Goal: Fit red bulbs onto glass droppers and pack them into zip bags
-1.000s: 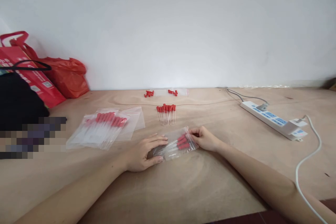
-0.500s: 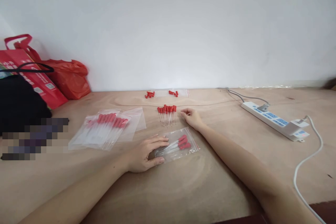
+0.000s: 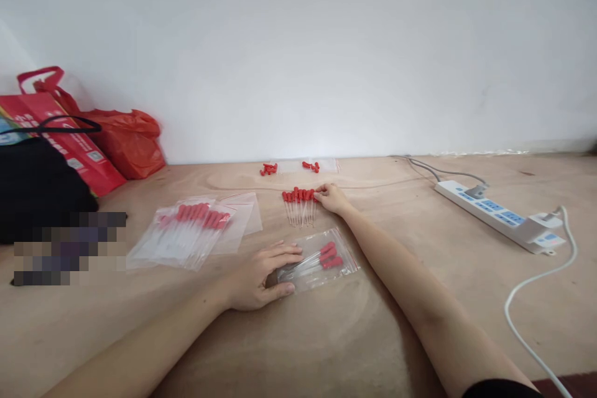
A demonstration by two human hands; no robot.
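My left hand [image 3: 265, 273] lies with its fingers spread on the left end of a clear zip bag [image 3: 342, 270] that holds a few red-capped droppers [image 3: 329, 255]. Beyond that bag, several loose droppers with red bulbs [image 3: 301, 194] lie side by side, their clear stems pointing toward me. My right hand [image 3: 330, 196] has its thumb and fingertips pinched at the red bulb on the right end of this row. Left of my left hand, a stack of filled clear bags [image 3: 180, 239] shows more red bulbs.
Small red caps [image 3: 268, 169] and a clear bag [image 3: 289, 166] lie near the wall. A white power strip [image 3: 494, 211] with cables is at right. Red bags [image 3: 133, 140] and a black bag [image 3: 41, 189] stand at left.
My right hand has moved left to the row of loose droppers, and its fingertips now meet the rightmost red bulb. My left hand stays on the bag. The view has shifted slightly.
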